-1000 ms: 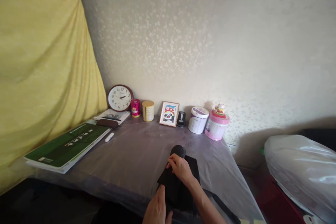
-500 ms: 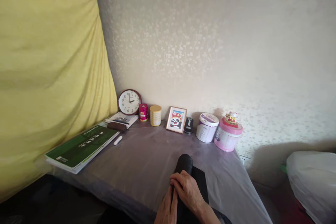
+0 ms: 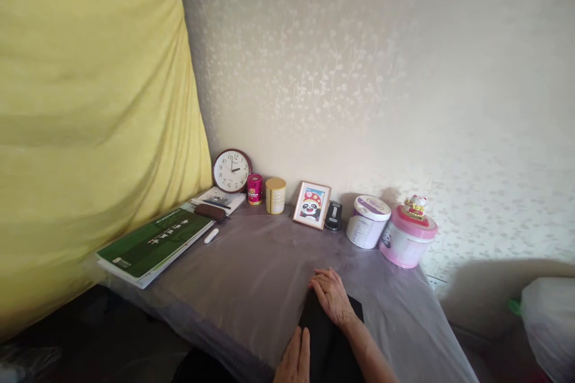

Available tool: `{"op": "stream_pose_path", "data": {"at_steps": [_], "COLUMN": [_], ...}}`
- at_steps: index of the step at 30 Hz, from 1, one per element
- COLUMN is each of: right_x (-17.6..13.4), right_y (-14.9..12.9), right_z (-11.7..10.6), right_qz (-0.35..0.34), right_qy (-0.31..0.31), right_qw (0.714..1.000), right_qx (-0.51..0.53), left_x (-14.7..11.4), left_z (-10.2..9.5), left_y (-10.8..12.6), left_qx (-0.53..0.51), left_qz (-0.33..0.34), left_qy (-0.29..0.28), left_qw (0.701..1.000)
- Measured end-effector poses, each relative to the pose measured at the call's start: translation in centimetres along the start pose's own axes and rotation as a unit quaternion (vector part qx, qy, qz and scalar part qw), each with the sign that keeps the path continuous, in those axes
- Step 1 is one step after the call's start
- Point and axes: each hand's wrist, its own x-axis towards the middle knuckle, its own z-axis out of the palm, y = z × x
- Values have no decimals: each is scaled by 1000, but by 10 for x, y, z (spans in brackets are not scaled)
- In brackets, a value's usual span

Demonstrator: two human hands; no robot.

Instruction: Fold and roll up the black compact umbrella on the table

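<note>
A black, soft-looking folded item lies lengthwise near the front edge of the table; its exact kind is unclear. My right hand rests over its far end, the fingers curved down around that end and hiding it. A black corner shows to the right of this hand. Close to me, my left hand lies along the item's left side, fingers straight and close together, touching it. The lower part of that hand is cut off by the picture's bottom edge.
Along the wall stand a clock, a pink can, a yellow-lidded tin, a panda picture frame, a black stapler-like object, a white tub and a pink tub. Green books lie left.
My hands have moved apart: the right went forward to the far end, the left stayed nearer me. The rounded black end seen earlier is now under the right hand. The view has shifted slightly.
</note>
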Motion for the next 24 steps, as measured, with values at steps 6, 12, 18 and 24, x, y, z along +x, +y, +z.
{"op": "stream_pose_path", "data": {"at_steps": [6,12,18,24], "right_x": [11,-29,-92,-105], "right_y": [20,43,38,7], "right_z": [-2,-31,-40,-24], "right_qz": [86,273,330,366], "right_qy": [40,132,117,142], "right_qw": [995,952,936,918], "right_qx": [-11,-38,-26,52], "left_x": [-7,-31,-36,-37], "left_z": [-26,-49,-41,-40], "left_y": [12,25,21,21], "left_qx": [-24,9,1,5], "left_qz": [-18,17,40,55], "left_qy": [-60,-56,-14,2], "left_qw": [998,998,999,998]}}
